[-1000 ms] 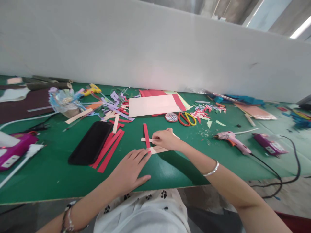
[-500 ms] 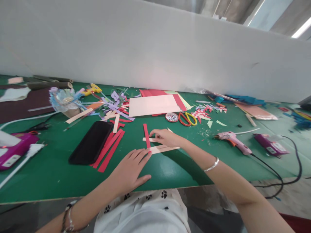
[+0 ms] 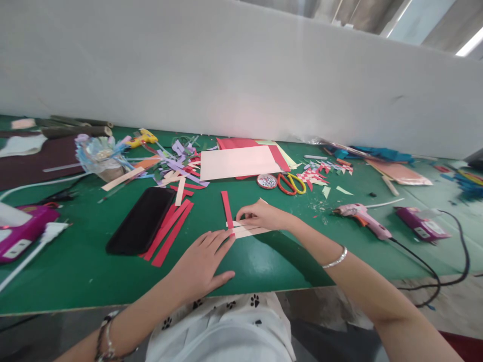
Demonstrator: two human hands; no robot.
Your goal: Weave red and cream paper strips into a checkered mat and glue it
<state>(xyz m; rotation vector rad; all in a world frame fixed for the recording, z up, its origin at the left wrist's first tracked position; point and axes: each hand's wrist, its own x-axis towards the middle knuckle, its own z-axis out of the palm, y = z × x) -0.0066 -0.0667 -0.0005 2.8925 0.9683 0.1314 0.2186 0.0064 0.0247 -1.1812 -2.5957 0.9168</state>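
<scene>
My left hand (image 3: 206, 259) lies flat on the table, its fingers stretched out. Its fingertips press the near end of an upright red paper strip (image 3: 226, 206) and the left end of pale peach paper strips (image 3: 247, 233). Across the red strip, my right hand (image 3: 266, 215) has its fingers curled down and pinches another narrow peach strip (image 3: 234, 223). This strip crosses the red one and lies right along the far side of the other peach strips. Part of it is hidden under my right hand.
Left of my hands, a black phone (image 3: 143, 221) lies partly on loose red strips (image 3: 173, 234). Beyond are a peach sheet (image 3: 237, 163), scissors (image 3: 292, 184) and a round tin (image 3: 266, 181). A pink glue gun (image 3: 364, 218) with its cord lies at right. Purple power sockets (image 3: 420, 223) sit farther right.
My right hand has drawn its peach strip nearer to me, closing the gap to the other peach strips. My left hand keeps its place.
</scene>
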